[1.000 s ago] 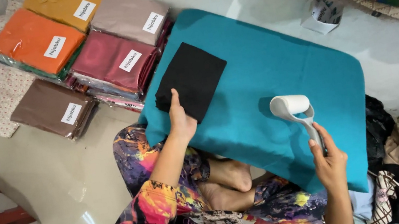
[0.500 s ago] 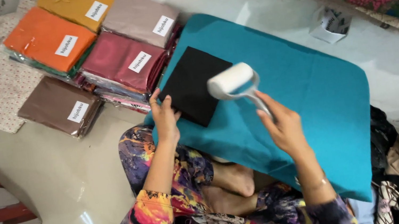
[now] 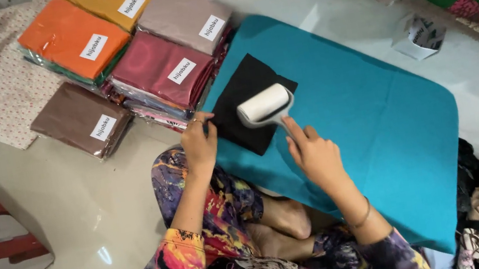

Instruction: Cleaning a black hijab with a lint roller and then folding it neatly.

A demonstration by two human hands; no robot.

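In the head view, a folded black cloth [image 3: 250, 108] is seen laid flat on a teal board [image 3: 380, 124] that rests across the lap of a seated person in a bright patterned garment. The near left edge of the cloth is pinned by the left hand [image 3: 198, 144], fingers curled down onto it, apparently so that the fabric cannot slide or ruck. A white lint roller [image 3: 263, 103] is pressed onto the middle of the cloth; its handle is closed inside the right hand [image 3: 314, 154], with the forefinger stretched along the stem, a hold that seems meant to steer the drum and keep pressure on it. To the left of the board, stacks of wrapped folded fabric [image 3: 167, 69] in orange, mustard, taupe, maroon and brown are set on the pale floor [image 3: 70, 208], each with a white label, within reach of the left arm. A small white box [image 3: 418, 36] lies apart beyond the board's far edge. Compared with the picture half a second earlier, the roller has been brought down from the cloth's far corner to its centre, and the right hand has been drawn nearer to the body; a second ago the roller was held well off the cloth to the right, over bare teal. The left hand has stayed on the same edge throughout.
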